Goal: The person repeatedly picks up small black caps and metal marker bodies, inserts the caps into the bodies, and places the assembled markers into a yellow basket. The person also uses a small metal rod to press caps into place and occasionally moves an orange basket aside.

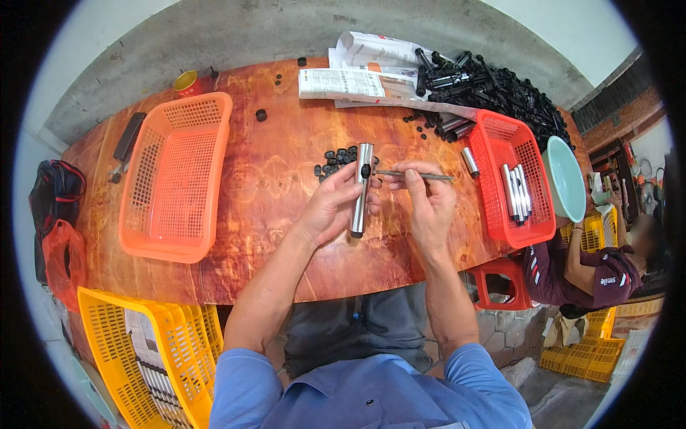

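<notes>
A shiny chrome tube (360,204) with a black lower end stands nearly upright in the middle of the view, gripped by my left hand (325,209). On its upper side sits a small black fitting (366,171). My right hand (429,204) pinches a thin dark rod-like tool (437,176), whose tip points left at the fitting; whether they touch I cannot tell. Just behind my left hand lies a cluster of small black plastic pieces (331,169). One more chrome tube (470,162) rests on the table, right of my right hand.
An orange basket (223,143) stands at left, a red basket (541,232) holding several chrome tubes at right, beside a pale green basin (564,179). Black tubular parts (493,89) and newspapers (350,84) lie behind. A yellow crate (107,343) is at lower left; a person (597,275) sits at right.
</notes>
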`<state>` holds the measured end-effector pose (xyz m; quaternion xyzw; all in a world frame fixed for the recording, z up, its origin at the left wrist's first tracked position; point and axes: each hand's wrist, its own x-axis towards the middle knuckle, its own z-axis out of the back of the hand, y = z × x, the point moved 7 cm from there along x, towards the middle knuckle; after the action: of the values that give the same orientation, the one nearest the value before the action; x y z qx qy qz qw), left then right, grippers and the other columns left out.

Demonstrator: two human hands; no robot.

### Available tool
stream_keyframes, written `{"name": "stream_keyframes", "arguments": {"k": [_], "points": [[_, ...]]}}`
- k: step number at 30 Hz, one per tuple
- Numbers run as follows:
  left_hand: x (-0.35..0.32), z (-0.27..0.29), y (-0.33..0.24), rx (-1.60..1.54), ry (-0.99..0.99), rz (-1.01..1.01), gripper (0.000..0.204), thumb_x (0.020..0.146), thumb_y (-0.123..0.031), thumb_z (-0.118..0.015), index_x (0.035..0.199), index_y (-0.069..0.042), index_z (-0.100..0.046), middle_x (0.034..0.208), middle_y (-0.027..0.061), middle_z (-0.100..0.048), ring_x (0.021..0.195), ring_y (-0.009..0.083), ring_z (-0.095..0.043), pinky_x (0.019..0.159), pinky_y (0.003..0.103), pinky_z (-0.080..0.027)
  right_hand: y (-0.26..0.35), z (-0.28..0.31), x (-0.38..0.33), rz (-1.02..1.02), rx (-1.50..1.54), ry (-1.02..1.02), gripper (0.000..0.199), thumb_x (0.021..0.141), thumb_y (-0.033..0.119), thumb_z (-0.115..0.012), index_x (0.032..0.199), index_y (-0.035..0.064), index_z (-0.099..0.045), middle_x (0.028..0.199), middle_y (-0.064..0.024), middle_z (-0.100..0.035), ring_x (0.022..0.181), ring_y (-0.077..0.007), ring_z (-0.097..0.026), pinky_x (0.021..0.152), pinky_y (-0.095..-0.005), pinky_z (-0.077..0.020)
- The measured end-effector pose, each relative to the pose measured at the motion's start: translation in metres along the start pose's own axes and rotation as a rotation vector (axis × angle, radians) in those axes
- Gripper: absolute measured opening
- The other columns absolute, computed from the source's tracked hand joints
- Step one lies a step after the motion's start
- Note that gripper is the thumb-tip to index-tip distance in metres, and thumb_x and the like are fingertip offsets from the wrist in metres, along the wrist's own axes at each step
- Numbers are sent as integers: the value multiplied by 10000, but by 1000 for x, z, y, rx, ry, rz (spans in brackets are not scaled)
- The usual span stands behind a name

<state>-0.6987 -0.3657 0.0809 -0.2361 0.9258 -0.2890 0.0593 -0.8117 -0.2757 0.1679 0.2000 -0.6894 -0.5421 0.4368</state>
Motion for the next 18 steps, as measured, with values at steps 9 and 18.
{"name": "stream_keyframes", "arguments": {"k": [9,18], "points": [[-1,-2,-1,33,1,-9,547,988,-115,-648,1467,-10,-404,1272,132,-613,994,219,-669,881,358,-572,-9,-9,-1,-63,1,59,177,1047,59,-532,1088,-49,-667,990,-97,-704,879,-140,-688,804,-272,-559],[-1,-4,0,81,-7,-29,615,951,-58,-681,1491,-25,-387,1259,109,-613,988,194,-653,878,339,-551,-2,-13,-1,56,-262,63,107,994,14,-590,1057,-16,-672,956,-106,-695,835,-188,-704,724,-302,-561]]}}
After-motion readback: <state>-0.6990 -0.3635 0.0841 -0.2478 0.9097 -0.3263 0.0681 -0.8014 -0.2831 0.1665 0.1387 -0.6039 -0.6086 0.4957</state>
